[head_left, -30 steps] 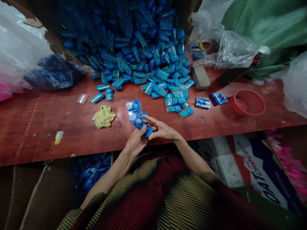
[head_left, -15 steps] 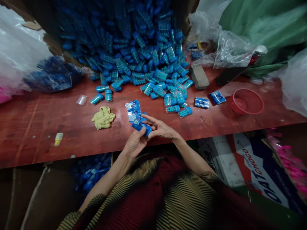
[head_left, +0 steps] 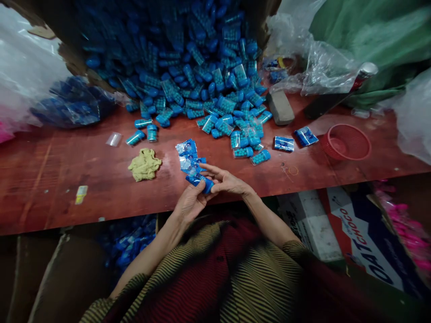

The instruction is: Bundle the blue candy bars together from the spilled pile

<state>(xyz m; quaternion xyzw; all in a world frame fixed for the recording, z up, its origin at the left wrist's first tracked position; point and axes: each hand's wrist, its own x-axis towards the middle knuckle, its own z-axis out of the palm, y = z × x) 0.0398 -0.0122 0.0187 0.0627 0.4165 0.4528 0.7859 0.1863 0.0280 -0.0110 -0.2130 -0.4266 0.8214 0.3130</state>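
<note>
A small blue-capped bottle [head_left: 206,185] with a shiny blue label around it lies between my hands, over the table's front edge. My left hand [head_left: 191,200] is closed on it, with the thumb on top. At its right end, my right hand [head_left: 230,183] has thumb and fingertips against the bottle, the forefinger stretched out above. Just beyond lie several loose shiny blue labels [head_left: 187,154], partly overlapping. A crumpled yellow-green lump [head_left: 145,165] sits to their left. Behind is a large heap of small clear bottles [head_left: 215,101] with blue caps and blue beads.
On the right are two blue label stacks [head_left: 283,144], a grey block [head_left: 281,107] and a red plastic basket [head_left: 348,142]. A dark tool with a metal end [head_left: 336,96] leans near plastic bags. A clear sleeve [head_left: 113,139] lies left on the red table [head_left: 67,170].
Both hands stay at nearly the same place. The bottle and the fingers on it have shifted very slightly.
</note>
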